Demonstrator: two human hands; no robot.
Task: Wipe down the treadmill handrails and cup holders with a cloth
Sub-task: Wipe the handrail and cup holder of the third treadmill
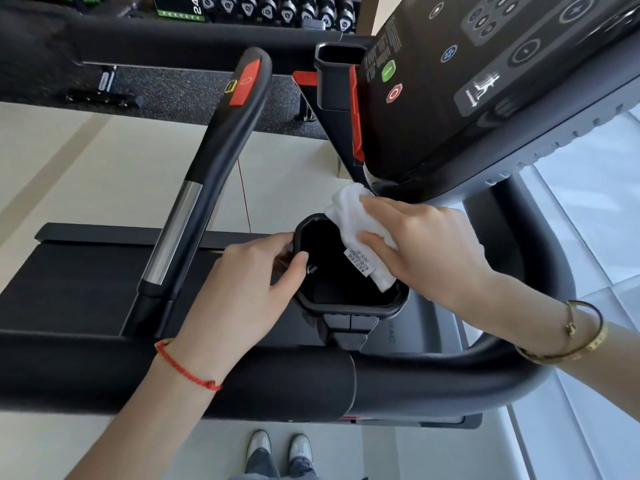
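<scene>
Ideally the right hand (420, 244), fingers pinched on the white cloth (349, 220) draped over the cup holder (349, 306) rim, pushes it down round the inner wall — while the left hand (249, 282), fingers curled on the rim, steadies it.

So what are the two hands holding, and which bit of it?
The right hand pinches the white terry cloth by its bunched middle. The left hand grips the black plastic cup holder by its left rim.
</scene>
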